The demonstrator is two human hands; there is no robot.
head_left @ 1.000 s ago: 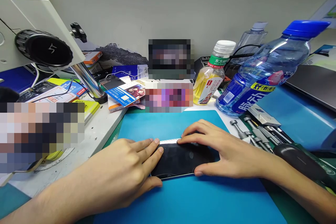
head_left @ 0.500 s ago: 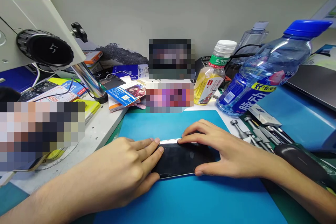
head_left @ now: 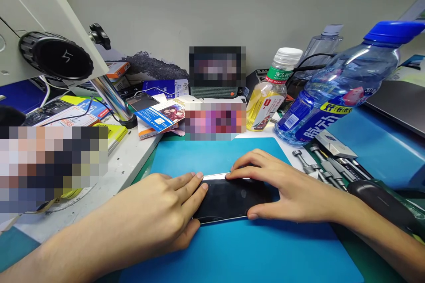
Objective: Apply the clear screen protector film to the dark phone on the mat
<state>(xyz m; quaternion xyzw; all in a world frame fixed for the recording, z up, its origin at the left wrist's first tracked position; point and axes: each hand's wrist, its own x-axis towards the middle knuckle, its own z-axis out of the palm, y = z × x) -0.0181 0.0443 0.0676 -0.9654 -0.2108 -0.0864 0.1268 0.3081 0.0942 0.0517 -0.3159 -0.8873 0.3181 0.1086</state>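
Observation:
A smartphone (head_left: 226, 199) with a dark, glossy screen lies face up on a blue mat (head_left: 239, 252). My left hand (head_left: 169, 208) grips its left end, with fingertips on the far edge and screen and the thumb at the near edge. My right hand (head_left: 279, 185) spans the right part, fingers on the far edge and thumb on the near one. A light strip shows along the phone's far edge between my hands. The phone's left and right ends are partly hidden by my hands.
At the right stand a blue-capped bottle (head_left: 345, 84) and a smaller bottle of yellow liquid (head_left: 267, 97). Screwdrivers (head_left: 327, 168) and a black case (head_left: 381, 203) lie below them. A microscope stand (head_left: 113, 101) rises at the left, near flat boxes (head_left: 159, 117).
My hands keep nearly the same hold on the phone. The whole view has shifted very slightly; nothing was picked up or let go.

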